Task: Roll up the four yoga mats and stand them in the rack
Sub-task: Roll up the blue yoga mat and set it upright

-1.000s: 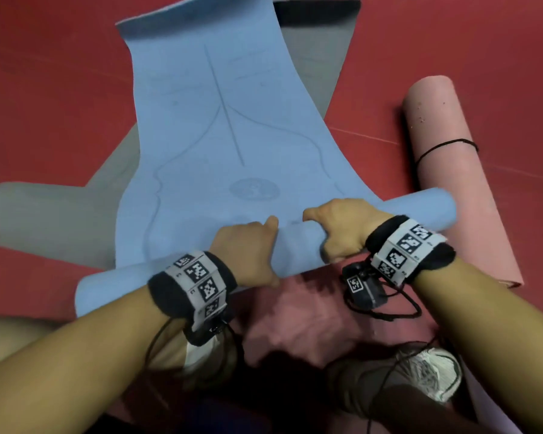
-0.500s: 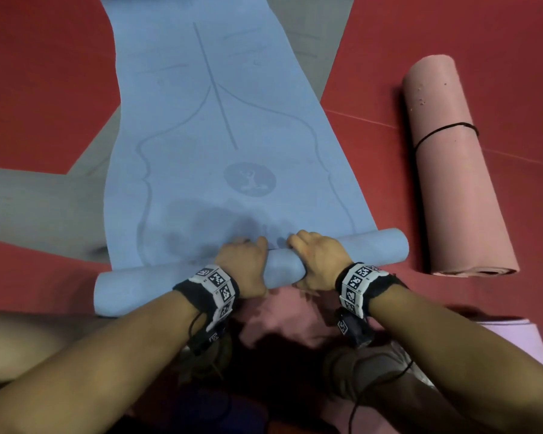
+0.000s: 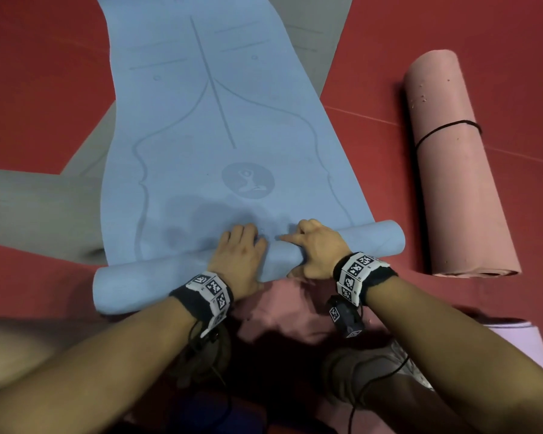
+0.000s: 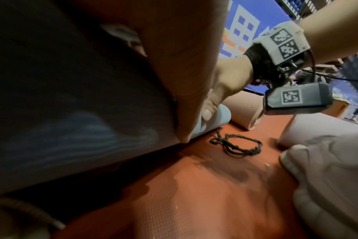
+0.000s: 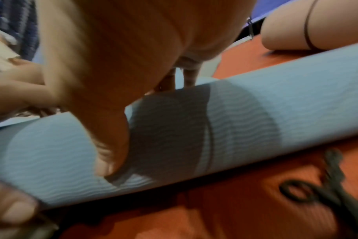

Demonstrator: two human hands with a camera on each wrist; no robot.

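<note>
A blue yoga mat (image 3: 207, 126) lies unrolled away from me on the red floor, its near end wound into a roll (image 3: 145, 283). My left hand (image 3: 240, 255) and right hand (image 3: 317, 249) sit side by side at the roll's middle. Their fingers curl over the top. The left wrist view shows my left thumb (image 4: 184, 97) against the near side of the roll (image 4: 61, 129). In the right wrist view the right thumb (image 5: 110, 145) presses the roll (image 5: 255, 121). A rolled pink mat (image 3: 458, 170) tied with a black cord lies to the right.
A grey mat (image 3: 29, 208) lies flat under the blue one, reaching left. A lilac mat (image 3: 527, 346) shows at lower right. A loose black cord loop (image 4: 235, 145) lies on the floor behind the roll, beside my pale shoe (image 4: 327, 177). No rack is in view.
The blue roll has advanced away from me along the mat and lies more level. Both hands stayed on it and now sit closer together.
</note>
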